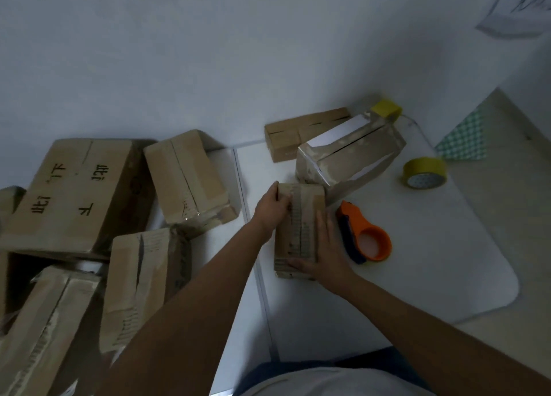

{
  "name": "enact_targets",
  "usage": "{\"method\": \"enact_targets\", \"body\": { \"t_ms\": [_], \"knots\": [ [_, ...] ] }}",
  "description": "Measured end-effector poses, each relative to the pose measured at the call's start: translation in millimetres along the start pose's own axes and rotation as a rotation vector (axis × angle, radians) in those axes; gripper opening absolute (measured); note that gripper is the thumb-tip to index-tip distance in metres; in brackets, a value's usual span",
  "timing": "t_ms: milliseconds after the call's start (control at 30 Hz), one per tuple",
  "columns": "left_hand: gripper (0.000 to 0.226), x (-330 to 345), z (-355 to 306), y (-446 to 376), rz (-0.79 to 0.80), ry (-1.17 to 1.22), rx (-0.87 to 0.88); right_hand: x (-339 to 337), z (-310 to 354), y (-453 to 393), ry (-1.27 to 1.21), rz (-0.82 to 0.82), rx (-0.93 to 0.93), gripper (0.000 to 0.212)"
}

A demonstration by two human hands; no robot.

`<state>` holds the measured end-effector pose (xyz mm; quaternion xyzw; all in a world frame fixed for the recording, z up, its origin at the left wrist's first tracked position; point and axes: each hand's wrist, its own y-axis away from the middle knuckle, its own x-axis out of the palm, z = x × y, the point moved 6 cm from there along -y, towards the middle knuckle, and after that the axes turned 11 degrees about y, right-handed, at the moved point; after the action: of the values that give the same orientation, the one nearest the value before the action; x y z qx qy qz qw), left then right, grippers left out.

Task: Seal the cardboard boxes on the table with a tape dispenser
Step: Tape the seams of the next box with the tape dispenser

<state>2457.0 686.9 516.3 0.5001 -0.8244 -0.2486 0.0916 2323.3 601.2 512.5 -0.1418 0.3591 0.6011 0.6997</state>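
Small cardboard box (299,228) gripped by left hand (272,208), right hand (325,254) flat, covering its near corner

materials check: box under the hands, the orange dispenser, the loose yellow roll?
Small box held by left hand and right hand: brown corrugated cardboard, matte, with worn tape strips on top.
Tape dispenser: looks like moulded plastic, smooth orange body with a dark blue edge; blade material not visible.
Tape roll: glossy yellowish film, probably plastic packing tape; core material unclear.
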Motion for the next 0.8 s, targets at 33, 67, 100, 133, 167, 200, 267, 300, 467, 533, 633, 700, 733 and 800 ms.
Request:
{"method": "enact_targets", "body": {
  "t_ms": [33,67,100,133,167,200,267,300,467,533,633,700,733,800],
  "knots": [
    [0.06,6,3,3,-0.02,-0.016,0.016,1,-3,-1,-0.021,0.014,0.013,0.127],
    [0.057,11,8,6,-0.031,-0.045,0.035,1,-4,-1,-0.042,0.024,0.018,0.127],
    [0.055,14,13,9,-0.034,-0.068,0.054,1,-5,-2,-0.05,0.028,0.017,0.127],
    [0.054,14,17,11,-0.037,-0.082,0.066,0,-5,-2,-0.038,0.032,0.01,0.126],
    [0.053,12,22,12,-0.041,-0.089,0.069,0,-5,-2,-0.019,0.033,0.004,0.126],
    [0.052,10,25,15,-0.045,-0.089,0.068,1,-5,-1,-0.009,0.034,-0.002,0.125],
    [0.048,5,26,21,-0.037,-0.095,0.087,0,-3,0,-0.008,0.039,-0.013,0.124],
    [0.044,3,25,25,-0.024,-0.117,0.106,0,-3,1,-0.014,0.043,-0.017,0.123],
    [0.039,-22,20,40,0.036,-0.328,0.185,2,-4,0,-0.03,0.117,-0.025,0.121],
    [0.031,-44,19,43,-0.032,-0.328,0.184,4,-2,-1,-0.083,0.165,-0.028,0.113],
    [0.029,-76,13,46,-0.212,-0.275,0.226,10,2,2,-0.297,0.277,0.007,0.1],
    [0.042,-80,8,45,-0.245,-0.364,0.271,23,10,8,-0.295,0.384,-0.002,0.097],
    [0.046,-75,5,44,-0.221,-0.474,0.306,29,15,10,-0.252,0.43,-0.027,0.094],
    [0.057,-54,3,45,-0.125,-0.765,0.361,36,26,12,-0.173,0.474,-0.072,0.088]
  ]
}}
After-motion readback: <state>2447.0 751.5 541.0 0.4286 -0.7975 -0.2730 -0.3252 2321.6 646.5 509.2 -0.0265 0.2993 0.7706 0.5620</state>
